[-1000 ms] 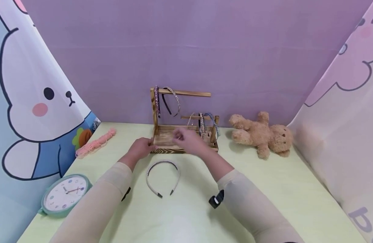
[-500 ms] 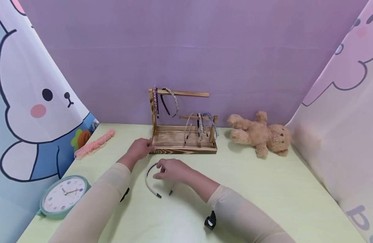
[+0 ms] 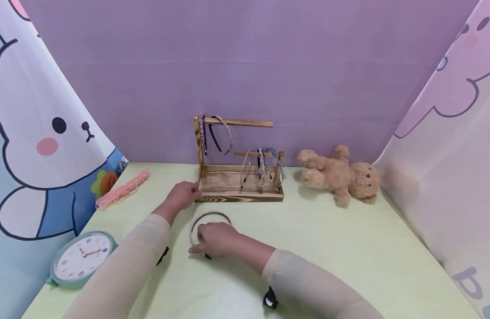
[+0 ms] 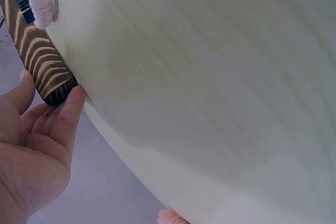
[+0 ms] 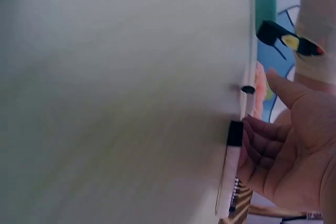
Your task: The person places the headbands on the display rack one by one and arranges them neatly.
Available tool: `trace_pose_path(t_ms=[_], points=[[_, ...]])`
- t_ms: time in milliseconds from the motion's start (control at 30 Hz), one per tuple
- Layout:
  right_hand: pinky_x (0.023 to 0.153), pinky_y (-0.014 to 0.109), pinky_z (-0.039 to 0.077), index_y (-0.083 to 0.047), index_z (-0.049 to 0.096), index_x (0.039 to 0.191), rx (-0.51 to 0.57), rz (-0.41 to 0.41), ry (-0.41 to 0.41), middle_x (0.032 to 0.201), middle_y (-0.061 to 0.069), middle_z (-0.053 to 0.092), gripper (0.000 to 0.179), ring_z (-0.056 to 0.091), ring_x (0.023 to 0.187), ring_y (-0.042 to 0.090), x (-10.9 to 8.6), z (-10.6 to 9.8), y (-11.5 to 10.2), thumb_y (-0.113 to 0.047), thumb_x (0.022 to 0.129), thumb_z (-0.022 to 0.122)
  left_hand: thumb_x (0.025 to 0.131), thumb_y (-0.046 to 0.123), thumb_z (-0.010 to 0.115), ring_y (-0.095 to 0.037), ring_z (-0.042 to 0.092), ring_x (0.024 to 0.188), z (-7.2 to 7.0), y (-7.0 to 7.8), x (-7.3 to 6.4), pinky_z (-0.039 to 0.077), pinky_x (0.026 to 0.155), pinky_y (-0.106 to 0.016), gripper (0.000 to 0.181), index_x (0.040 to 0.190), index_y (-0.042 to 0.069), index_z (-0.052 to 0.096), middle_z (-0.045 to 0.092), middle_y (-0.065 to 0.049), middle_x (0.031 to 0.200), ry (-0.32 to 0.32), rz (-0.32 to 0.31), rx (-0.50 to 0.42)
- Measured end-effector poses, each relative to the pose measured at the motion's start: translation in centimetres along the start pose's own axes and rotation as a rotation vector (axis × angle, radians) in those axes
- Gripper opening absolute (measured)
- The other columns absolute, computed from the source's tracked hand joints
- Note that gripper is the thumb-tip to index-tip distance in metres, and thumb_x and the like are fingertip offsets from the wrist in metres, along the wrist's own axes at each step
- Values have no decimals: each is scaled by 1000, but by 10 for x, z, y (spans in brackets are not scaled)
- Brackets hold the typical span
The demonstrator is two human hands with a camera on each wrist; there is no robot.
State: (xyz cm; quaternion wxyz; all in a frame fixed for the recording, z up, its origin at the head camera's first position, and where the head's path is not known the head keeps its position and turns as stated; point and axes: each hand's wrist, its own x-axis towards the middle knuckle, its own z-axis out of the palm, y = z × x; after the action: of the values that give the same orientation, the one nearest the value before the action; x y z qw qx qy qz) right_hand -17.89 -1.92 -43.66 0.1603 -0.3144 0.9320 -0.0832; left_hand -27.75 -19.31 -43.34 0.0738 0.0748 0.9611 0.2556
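A wooden headband stand (image 3: 241, 198) with a tray base stands at the back. My left hand (image 3: 181, 196) grips its front left corner, thumb on one face and fingers on the other, as the left wrist view shows. In front of the stand a white headband (image 3: 201, 215) with dark teeth inside lies on the table. Over its lower part my right hand (image 3: 217, 239) hovers, hiding some of it. In the right wrist view the thumb is spread away and the loosely bent fingers are right by the headband's black tip (image 5: 235, 133), not pinching it.
Sparkly headbands, a purple one (image 3: 202, 133) among them, hang on the upper bar. The lower bar carries several more, including a blue one (image 3: 277, 161). A teddy bear (image 3: 336, 175) lies at right; pink yarn (image 3: 123, 190) and a green clock (image 3: 83, 259) are at left.
My right hand has come from the stand's tray down over the white headband. A thin headband on the lower bar, blocked before by that hand, now shows fully. The left hand stays on the corner.
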Motion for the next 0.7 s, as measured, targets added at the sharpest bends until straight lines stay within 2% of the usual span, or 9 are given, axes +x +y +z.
trace_pose_path(t_ms=[100,200,300,467,700], points=[[60,27,46,-23,60,93,-53,26,40,80,-11,60,43,57,67,8,4,3,-8,-66,88,58,100,34,56,-41,54,123,0,0,-1,43,102,-51,57,146,2,44,54,-21,140,9,0,10],[59,29,48,-23,60,93,-90,48,80,82,-9,63,40,61,69,10,8,4,-12,-62,89,60,101,33,56,-41,55,120,-1,0,-1,44,100,-52,56,145,1,45,56,-23,138,13,13,26],[61,29,48,-23,58,93,-96,62,85,82,-9,64,29,62,72,12,10,4,-12,-52,90,65,101,33,56,-41,53,124,0,0,-2,42,104,-52,58,147,0,40,52,-23,141,6,5,6],[61,28,45,-25,56,88,-53,61,62,78,-9,59,18,56,69,10,5,1,-3,-37,91,68,101,32,56,-42,50,127,0,0,-2,39,107,-52,59,147,0,38,49,-23,143,2,2,-5],[69,26,48,-24,62,104,53,48,12,94,-11,66,11,59,78,7,-13,-20,15,-30,95,62,101,32,56,-45,41,134,-1,1,-2,34,111,-54,59,147,0,39,44,-23,147,2,-15,-9]])
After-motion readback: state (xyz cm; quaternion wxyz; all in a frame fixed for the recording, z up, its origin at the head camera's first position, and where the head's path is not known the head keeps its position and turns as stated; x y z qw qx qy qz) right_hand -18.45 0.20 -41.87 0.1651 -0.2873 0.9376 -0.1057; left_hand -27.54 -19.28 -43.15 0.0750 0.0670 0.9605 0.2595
